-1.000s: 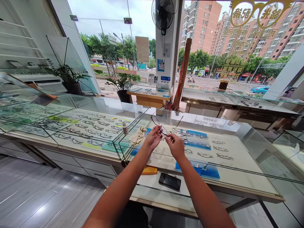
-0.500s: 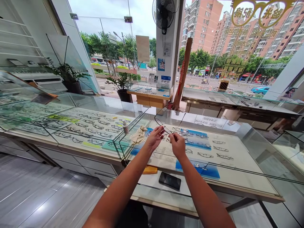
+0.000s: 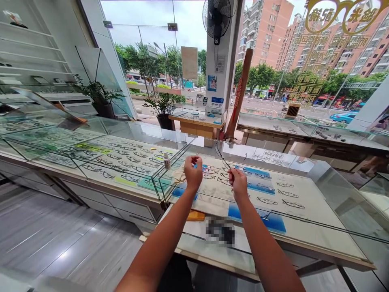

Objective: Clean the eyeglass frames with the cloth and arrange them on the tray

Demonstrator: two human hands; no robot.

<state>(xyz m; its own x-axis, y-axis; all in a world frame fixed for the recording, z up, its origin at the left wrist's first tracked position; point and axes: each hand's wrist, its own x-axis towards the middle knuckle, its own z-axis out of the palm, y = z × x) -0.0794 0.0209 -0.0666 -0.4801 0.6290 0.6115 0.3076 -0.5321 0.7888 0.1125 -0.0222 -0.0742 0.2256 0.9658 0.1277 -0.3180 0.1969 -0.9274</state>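
Note:
My right hand point(image 3: 238, 182) is closed on a pair of thin dark-framed eyeglasses point(image 3: 224, 156), pinching one side of the frame. The glasses are tilted up above the glass counter. My left hand point(image 3: 193, 172) is apart from them, raised to the left with loosely bent fingers. A gap shows between its fingers and thumb, with nothing visible in it. Just below and left of that hand lies a beige cloth point(image 3: 178, 176), partly hidden by it. A small white bottle point(image 3: 167, 161) stands left of the cloth.
Under the glass top point(image 3: 328, 243) lie rows of eyeglasses point(image 3: 285, 194) and blue pads point(image 3: 275, 222). Nearer me are an orange case point(image 3: 196, 215) and a blurred-out dark object point(image 3: 220, 232). Another display case point(image 3: 100, 178) adjoins at left. A wooden post point(image 3: 243, 89) stands beyond.
My left hand has let go of the eyeglasses and moved left, near the cloth. My right hand still holds the glasses, now turned differently. The view has shifted slightly.

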